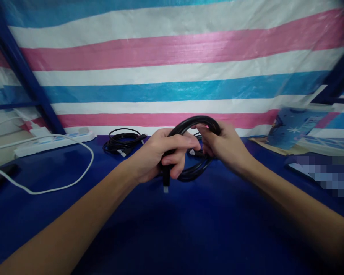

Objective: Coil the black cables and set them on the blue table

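Currently both hands clamp one coiled black cable [201, 126]: left hand [157, 154] grips the bundle, plug end [166, 188] dangling; right hand [222, 145] pinches the loop. Best keep loops even, tension light.

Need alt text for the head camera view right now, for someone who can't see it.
Two bare hands hold a coiled black cable above a blue table: the left hand grips one side, the right hand the other. A second black cable coil and a white power strip lie behind, before a striped tarp.
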The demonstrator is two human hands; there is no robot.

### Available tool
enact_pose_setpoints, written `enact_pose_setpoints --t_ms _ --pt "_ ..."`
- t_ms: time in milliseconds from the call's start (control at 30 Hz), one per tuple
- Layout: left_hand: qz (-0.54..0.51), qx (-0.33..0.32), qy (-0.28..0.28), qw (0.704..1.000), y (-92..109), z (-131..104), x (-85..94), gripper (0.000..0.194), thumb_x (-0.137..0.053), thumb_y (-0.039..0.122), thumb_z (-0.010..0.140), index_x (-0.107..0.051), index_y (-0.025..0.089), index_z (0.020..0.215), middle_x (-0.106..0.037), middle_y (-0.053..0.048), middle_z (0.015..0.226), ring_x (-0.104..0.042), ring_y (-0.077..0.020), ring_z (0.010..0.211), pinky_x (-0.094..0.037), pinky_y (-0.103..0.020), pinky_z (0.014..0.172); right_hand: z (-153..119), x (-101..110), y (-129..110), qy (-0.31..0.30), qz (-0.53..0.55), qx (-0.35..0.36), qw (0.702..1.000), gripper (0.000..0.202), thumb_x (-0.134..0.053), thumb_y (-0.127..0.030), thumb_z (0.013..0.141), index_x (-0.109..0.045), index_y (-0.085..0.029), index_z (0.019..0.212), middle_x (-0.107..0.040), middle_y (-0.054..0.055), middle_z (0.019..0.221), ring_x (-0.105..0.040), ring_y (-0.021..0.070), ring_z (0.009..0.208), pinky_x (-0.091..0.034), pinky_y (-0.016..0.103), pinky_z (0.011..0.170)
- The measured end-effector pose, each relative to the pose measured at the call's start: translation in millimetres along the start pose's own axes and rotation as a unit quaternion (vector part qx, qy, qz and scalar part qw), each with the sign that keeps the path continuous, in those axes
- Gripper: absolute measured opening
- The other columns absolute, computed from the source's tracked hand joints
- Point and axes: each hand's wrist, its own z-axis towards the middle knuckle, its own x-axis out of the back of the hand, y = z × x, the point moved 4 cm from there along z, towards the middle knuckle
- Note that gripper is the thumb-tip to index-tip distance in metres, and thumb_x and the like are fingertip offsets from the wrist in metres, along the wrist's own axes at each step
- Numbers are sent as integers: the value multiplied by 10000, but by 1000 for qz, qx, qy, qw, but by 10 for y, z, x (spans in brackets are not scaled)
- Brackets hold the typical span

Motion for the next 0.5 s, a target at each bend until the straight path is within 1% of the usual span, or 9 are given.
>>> enact_pose_setpoints --t_ms 33,100,167,200,267,333,367,433,500 --pt "6 30 -12 999 -7 -8 -20 162 -554 247 785 -586 161 651 -297 84 339 -451 -80 329 -358 -209 426 -24 11 -54 15 -59 42 997 89 -497 -187 792 -585 -191 783 -535 -15 539 -506 143 476 -368 263 488" --pt "23 89 -21 995 -34 -22 -51 245 -590 268 774 -508 167 567 -319 76 356 -431 -67 335 -329 -200 405 -89 12 -189 35 -178 132 974 226 -495 -100 706 -622 -180 875 -632 21 677 -578 179 592 -376 274 540" --pt "34 122 1 992 -59 -27 -55 303 -637 253 742 -426 175 539 -298 90 375 -297 -27 309 -230 -186 356 -145 -7 -301 37 -248 185 950 317 -495 -76 658 -641 -173 922 -669 39 746 -607 206 644 -374 284 562" --pt "37 122 22 992 -66 -24 -44 324 -650 238 727 -396 179 535 -275 98 382 -226 -15 310 -172 -186 343 -157 -12 -337 35 -253 190 948 320 -500 -78 660 -648 -171 929 -673 41 745 -609 206 638 -373 284 560" --pt "38 96 69 992 -64 -10 -1 340 -646 203 709 -363 184 522 -228 107 384 -147 -9 320 -94 -194 341 -143 -12 -350 15 -197 151 969 261 -516 -101 704 -662 -170 910 -657 30 692 -591 182 589 -373 271 533" --pt "23 50 105 993 -41 5 61 350 -618 164 707 -339 186 495 -204 104 376 -143 -11 315 -80 -200 344 -96 -19 -277 -30 -80 52 995 146 -556 -155 754 -669 -164 845 -602 4 574 -538 144 492 -362 247 473" --pt "5 25 118 993 -21 11 95 359 -595 149 713 -324 187 481 -195 102 371 -145 -13 309 -89 -202 343 -75 -30 -221 -54 -10 -7 998 96 -585 -188 766 -668 -160 806 -563 -11 518 -502 126 448 -358 237 447" --pt "-46 -25 146 988 34 16 170 382 -552 130 731 -288 192 463 -173 97 364 -140 -18 299 -112 -203 335 -56 -66 -120 -91 130 -103 982 84 -638 -227 769 -667 -149 772 -510 -35 468 -449 96 409 -400 230 456" --pt "-99 -54 181 977 85 16 246 387 -526 139 757 -271 194 471 -149 96 365 -127 -24 294 -127 -201 325 -66 -115 -82 -112 260 -144 948 93 -645 -236 787 -671 -148 805 -519 -40 495 -470 89 446 -483 255 568"
